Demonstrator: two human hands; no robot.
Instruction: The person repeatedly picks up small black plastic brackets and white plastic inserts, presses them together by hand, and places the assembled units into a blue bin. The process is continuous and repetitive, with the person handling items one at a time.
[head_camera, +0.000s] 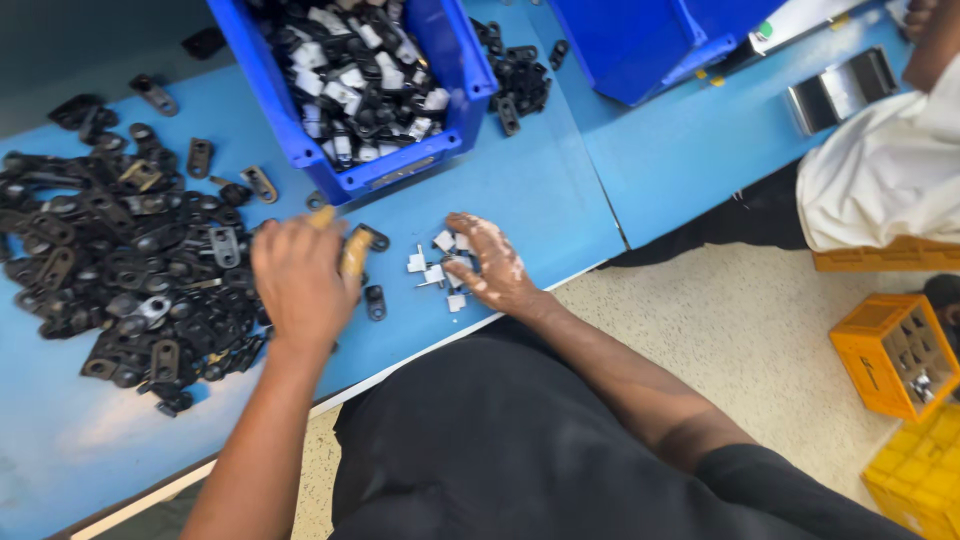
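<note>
Hands work the blue worktop (560, 190): left hand (298, 280) curls beside heaped black metal brackets (110, 270), contents hidden; right hand (490, 262) lies spread, pinning small white clips (432, 268) together.

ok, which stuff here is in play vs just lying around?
In play: left hand by black parts pile; right hand on small white pieces; parts bin.
Lying about: second blue bin, orange crates, metal bracket.

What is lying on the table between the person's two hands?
In the head view, between the left hand and right hand lie two black metal tabs on bare blue table.
</note>
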